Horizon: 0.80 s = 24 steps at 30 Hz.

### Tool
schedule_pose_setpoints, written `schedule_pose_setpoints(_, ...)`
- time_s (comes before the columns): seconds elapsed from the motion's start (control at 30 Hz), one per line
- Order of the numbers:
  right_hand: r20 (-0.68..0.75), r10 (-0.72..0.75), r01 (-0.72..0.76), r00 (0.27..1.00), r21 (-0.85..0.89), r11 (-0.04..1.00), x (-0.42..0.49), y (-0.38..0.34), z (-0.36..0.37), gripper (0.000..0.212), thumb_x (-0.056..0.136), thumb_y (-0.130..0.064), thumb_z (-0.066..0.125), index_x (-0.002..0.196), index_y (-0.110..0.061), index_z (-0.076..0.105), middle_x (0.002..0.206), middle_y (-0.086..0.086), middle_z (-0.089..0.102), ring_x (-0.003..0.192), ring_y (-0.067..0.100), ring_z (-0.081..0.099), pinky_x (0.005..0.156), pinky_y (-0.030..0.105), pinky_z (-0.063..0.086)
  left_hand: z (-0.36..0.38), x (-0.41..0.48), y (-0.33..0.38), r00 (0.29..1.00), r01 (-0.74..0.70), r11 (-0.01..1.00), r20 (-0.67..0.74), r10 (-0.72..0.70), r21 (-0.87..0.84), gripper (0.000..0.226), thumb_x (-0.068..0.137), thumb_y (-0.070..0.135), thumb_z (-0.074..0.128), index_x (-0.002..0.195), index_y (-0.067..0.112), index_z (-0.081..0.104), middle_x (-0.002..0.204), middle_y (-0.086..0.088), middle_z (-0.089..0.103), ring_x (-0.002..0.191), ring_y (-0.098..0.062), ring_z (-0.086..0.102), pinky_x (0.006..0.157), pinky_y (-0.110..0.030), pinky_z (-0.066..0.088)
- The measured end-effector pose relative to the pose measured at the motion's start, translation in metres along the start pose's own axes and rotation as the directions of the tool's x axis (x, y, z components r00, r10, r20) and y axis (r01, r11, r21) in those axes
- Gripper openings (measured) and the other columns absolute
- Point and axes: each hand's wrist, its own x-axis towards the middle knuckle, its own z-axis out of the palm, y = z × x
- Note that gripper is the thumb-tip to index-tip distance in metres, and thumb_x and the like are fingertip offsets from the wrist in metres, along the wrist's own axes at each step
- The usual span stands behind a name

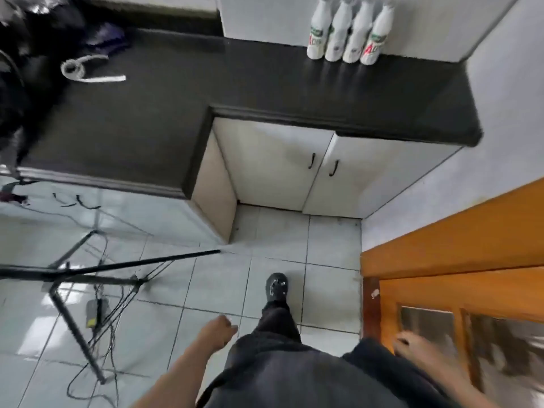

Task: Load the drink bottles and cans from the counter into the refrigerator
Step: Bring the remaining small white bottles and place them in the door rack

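Note:
Several white drink bottles (350,32) with green and red labels stand in a row on the black counter (265,83), against the back wall at the far right. My left hand (219,329) hangs low by my left leg, fingers curled, holding nothing. My right hand (412,347) is low at my right side, near the orange door, blurred, with nothing in it. Both hands are far from the bottles. No refrigerator is in view.
White cabinet doors (321,169) sit under the counter. An orange wooden door (459,260) stands at the right. A black tripod (73,275) with cables lies across the tiled floor at the left. A white strap (85,72) and dark bags (35,30) lie on the counter's left.

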Motion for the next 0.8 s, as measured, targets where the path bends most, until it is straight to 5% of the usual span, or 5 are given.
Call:
schedule_pose_setpoints(0.17,-0.242,-0.003,0.089,0.97,0.343,0.935,0.027,-0.057,-0.078,0.019,0.097,-0.024,0.046,0.095,-0.012,0.06,0.093,0.004,0.062,0.087,0.023,0.058,0.073,0.032,0.042,-0.113,0.045,0.144,0.966,-0.215,0.976,-0.145,0.212,-0.009,0.029,0.094,0.031,0.051,0.115,0.012,0.058,0.115,-0.01,0.062,0.109,-0.028,0.056,0.082,-0.028,0.041)
schedule_pose_setpoints(0.37,-0.152,-0.063,0.101,0.986,0.259,0.961,0.05,-0.093,-0.098,0.018,0.094,-0.029,0.048,0.102,-0.021,0.063,0.111,-0.003,0.063,0.104,0.019,0.06,0.075,0.023,0.038,-0.165,0.061,0.241,0.937,-0.304,0.95,-0.159,0.312,0.069,0.037,0.094,0.036,0.049,0.125,0.016,0.055,0.121,-0.006,0.061,0.11,-0.024,0.056,0.081,-0.026,0.041)
schedule_pose_setpoints(0.47,-0.118,-0.061,0.089,0.991,0.253,0.963,0.075,-0.097,-0.12,0.016,0.093,-0.028,0.051,0.104,-0.023,0.06,0.108,-0.005,0.066,0.1,0.014,0.057,0.08,0.023,0.039,-0.164,0.065,0.258,0.961,-0.27,0.963,-0.056,0.27,0.004,0.028,0.094,0.033,0.049,0.114,0.015,0.056,0.112,-0.006,0.059,0.102,-0.024,0.057,0.08,-0.027,0.043)
schedule_pose_setpoints(0.6,-0.179,-0.12,0.158,0.977,0.215,0.964,0.109,-0.109,-0.184,0.005,0.092,-0.028,0.053,0.097,-0.028,0.054,0.103,-0.006,0.063,0.092,0.012,0.055,0.074,0.023,0.038,-0.158,0.063,0.272,0.988,-0.138,0.956,0.027,0.15,-0.258,0.013,0.095,0.025,0.046,0.09,0.014,0.049,0.091,-0.004,0.052,0.071,-0.018,0.049,0.051,-0.023,0.024)
schedule_pose_setpoints(0.8,-0.575,-0.325,0.519,0.751,0.21,0.829,0.138,-0.164,-0.311,0.013,0.09,-0.013,0.058,0.083,-0.023,0.062,0.083,-0.011,0.065,0.077,0.01,0.059,0.071,0.028,0.045,-0.221,0.059,0.341,0.975,-0.22,0.905,-0.118,0.19,-0.365,0.013,0.094,0.028,0.049,0.091,0.016,0.055,0.094,0.001,0.06,0.073,-0.012,0.057,0.051,-0.02,0.033)
